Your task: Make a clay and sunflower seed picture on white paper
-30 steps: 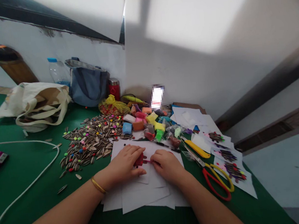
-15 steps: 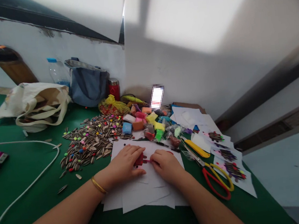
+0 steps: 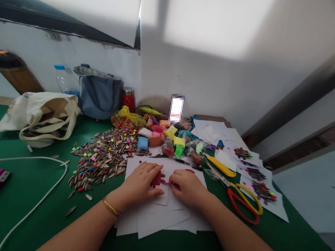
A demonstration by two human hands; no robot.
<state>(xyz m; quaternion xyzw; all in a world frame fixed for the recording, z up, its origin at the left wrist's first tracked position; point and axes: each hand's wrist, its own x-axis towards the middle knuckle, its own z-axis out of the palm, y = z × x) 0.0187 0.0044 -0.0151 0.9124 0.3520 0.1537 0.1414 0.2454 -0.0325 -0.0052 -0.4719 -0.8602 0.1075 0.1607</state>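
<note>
a lump of red clay (image 3: 156,179) is pinched by the left hand (image 3: 140,185) and right hand (image 3: 187,186) over white paper (image 3: 165,213); it could be squashed by hard pressing.

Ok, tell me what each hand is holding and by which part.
The left hand presses on a red clay piece from its top and left side. The right hand pinches its thin pink end; the grip is partly hidden.
</note>
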